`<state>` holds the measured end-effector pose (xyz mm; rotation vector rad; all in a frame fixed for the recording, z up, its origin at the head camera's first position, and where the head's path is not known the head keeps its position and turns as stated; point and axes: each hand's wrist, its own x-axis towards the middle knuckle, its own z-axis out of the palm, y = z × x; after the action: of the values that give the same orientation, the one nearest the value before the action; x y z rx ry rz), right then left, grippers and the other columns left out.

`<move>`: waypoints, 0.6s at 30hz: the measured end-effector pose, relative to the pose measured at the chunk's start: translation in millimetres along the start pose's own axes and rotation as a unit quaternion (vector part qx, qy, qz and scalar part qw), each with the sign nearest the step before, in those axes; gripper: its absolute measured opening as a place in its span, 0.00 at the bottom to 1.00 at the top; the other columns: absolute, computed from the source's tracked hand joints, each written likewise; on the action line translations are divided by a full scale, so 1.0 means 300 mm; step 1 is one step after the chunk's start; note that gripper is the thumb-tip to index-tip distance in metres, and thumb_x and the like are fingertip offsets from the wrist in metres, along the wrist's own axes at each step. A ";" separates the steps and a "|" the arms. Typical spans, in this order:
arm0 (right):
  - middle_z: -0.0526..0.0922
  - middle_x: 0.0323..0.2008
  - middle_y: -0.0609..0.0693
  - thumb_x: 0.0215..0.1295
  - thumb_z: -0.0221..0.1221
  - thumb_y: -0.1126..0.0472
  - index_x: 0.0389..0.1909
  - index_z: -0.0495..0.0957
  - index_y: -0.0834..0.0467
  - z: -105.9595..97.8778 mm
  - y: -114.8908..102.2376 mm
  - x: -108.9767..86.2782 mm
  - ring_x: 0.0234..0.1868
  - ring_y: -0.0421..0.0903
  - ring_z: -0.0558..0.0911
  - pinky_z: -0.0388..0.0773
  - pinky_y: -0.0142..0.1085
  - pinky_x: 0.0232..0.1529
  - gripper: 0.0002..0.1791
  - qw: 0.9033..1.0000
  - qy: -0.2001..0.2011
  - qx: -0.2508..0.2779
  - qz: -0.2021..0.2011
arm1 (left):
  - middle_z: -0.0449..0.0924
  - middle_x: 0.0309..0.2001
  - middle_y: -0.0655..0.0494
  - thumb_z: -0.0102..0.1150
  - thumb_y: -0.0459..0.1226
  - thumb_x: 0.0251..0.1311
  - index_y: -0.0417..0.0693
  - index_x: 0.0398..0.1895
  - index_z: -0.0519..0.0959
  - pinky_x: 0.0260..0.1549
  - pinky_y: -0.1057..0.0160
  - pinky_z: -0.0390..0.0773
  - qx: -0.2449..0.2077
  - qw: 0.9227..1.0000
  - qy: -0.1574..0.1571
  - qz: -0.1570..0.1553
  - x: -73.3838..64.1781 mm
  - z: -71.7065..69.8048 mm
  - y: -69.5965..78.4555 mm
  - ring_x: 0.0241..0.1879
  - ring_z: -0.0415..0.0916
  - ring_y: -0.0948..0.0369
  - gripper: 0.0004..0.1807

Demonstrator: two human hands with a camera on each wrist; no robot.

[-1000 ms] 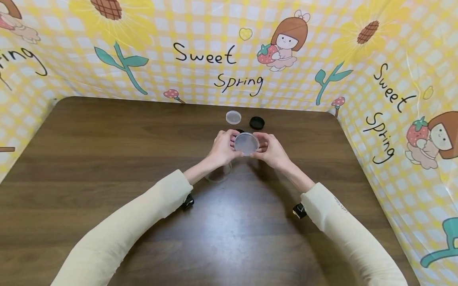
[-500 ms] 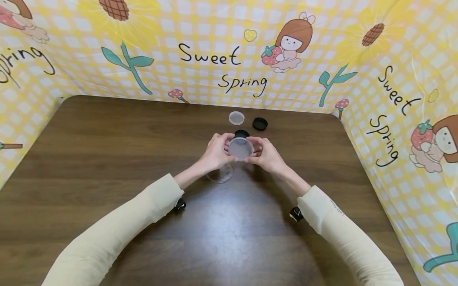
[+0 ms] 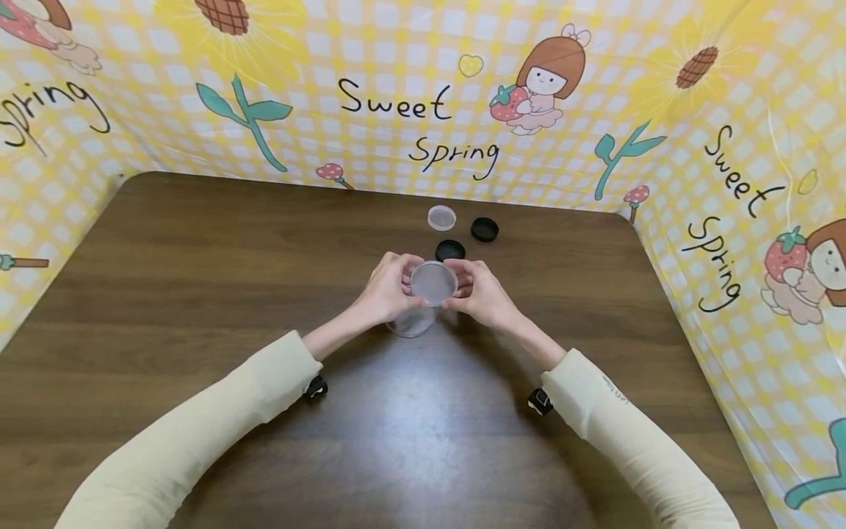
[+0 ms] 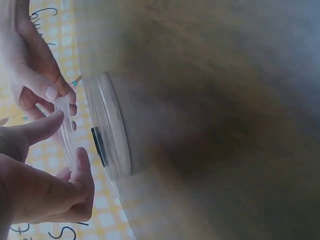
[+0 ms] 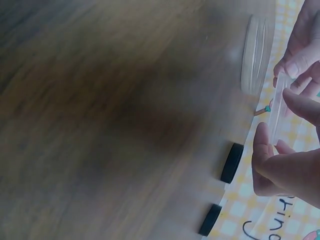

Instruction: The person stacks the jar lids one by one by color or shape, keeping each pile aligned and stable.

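Observation:
My left hand (image 3: 388,286) and right hand (image 3: 480,292) together hold a small clear round petri dish (image 3: 434,283) above the table, one on each side. Thumbs and fingers pinch its rim, and the flat face is tilted towards the head camera. From the side, in the left wrist view, the petri dish (image 4: 65,127) looks thin, with a double rim. Below it on the table lies a larger clear round dish (image 3: 411,325), partly covered by the held one and my left hand. Just behind the held dish sits a round black lid-like piece (image 3: 450,250).
Farther back on the brown wooden table (image 3: 264,242) lie another clear round dish (image 3: 441,217) and a second round black piece (image 3: 485,229). A yellow checked cloth (image 3: 396,44) with printed pictures stands along the back and sides.
Both hands have moved left and a little towards the body with the petri dish, over the larger dish. The nearer black piece now shows more. The head view has shifted slightly.

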<state>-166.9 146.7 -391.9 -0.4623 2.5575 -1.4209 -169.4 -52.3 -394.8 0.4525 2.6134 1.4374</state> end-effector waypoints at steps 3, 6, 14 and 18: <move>0.67 0.51 0.63 0.49 0.69 0.76 0.62 0.68 0.68 0.013 -0.011 -0.002 0.45 0.55 0.80 0.80 0.37 0.45 0.36 1.000 -0.006 -0.003 -0.010 | 0.67 0.50 0.39 0.74 0.26 0.43 0.34 0.59 0.71 0.41 0.62 0.80 -0.004 1.000 -0.004 -0.002 -0.017 -0.014 -0.006 0.43 0.77 0.50 0.35; 0.67 0.49 0.64 0.50 0.69 0.76 0.62 0.69 0.68 0.023 -0.022 -0.007 0.44 0.55 0.81 0.80 0.37 0.44 0.36 1.000 -0.014 -0.003 -0.018 | 0.67 0.50 0.39 0.74 0.26 0.43 0.34 0.59 0.72 0.41 0.62 0.80 -0.001 1.000 -0.006 -0.005 -0.035 -0.026 -0.010 0.42 0.78 0.50 0.35; 0.65 0.53 0.65 0.51 0.67 0.78 0.62 0.68 0.69 0.055 -0.042 -0.025 0.45 0.56 0.81 0.80 0.33 0.40 0.35 0.999 -0.045 0.013 -0.002 | 0.67 0.48 0.39 0.74 0.25 0.43 0.32 0.58 0.71 0.39 0.65 0.80 0.007 0.999 -0.030 -0.021 -0.077 -0.054 -0.016 0.42 0.78 0.50 0.35; 0.66 0.52 0.66 0.50 0.66 0.79 0.61 0.67 0.71 0.076 -0.050 -0.029 0.44 0.57 0.82 0.80 0.34 0.40 0.34 0.999 -0.046 0.004 -0.017 | 0.66 0.47 0.39 0.74 0.26 0.43 0.32 0.58 0.71 0.40 0.64 0.80 0.012 0.999 -0.033 -0.021 -0.093 -0.064 -0.025 0.41 0.78 0.50 0.35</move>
<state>-149.3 124.4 -391.2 -0.5583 2.4815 -1.3874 -149.4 -80.3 -391.7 0.4359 2.5750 1.3574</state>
